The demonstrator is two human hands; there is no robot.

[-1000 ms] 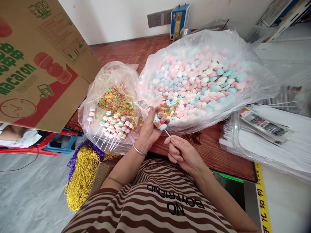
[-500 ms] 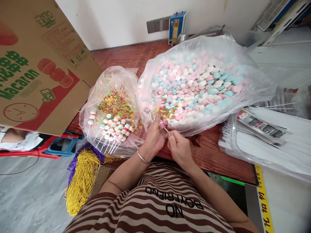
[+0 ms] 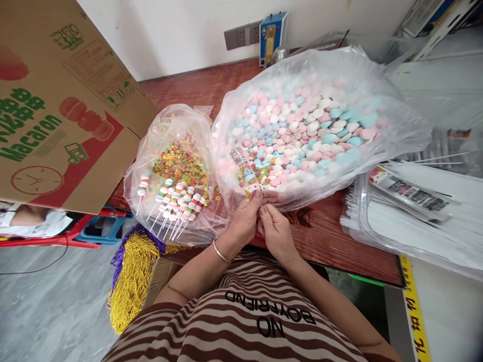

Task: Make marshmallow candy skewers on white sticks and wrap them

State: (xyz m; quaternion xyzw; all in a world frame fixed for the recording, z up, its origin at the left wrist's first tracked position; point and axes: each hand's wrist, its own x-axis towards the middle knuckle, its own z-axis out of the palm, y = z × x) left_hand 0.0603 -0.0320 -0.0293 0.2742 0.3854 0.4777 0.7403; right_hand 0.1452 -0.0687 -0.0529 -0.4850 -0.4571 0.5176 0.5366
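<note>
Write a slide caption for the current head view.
Left hand holding a printed wrapper, right hand close beside it, before a bag of pastel discs; skewered candies lying to the left.

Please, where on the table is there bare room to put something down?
Bare red-brown wooden table shows at front right, between the shiny brown scrap and the thin white sticks, and at the back, between the brown cardboard box and the blue boxy device. The middle is crowded: two clear plastic bags of colourful pieces, left hand, right hand.

The red-brown table [image 3: 339, 236] carries a clear bag [image 3: 140, 146] of small rings [image 3: 181, 163], a larger bag [image 3: 234, 108] of pastel discs [image 3: 294, 133] and, apparently, a blue device [image 3: 279, 31].
</note>
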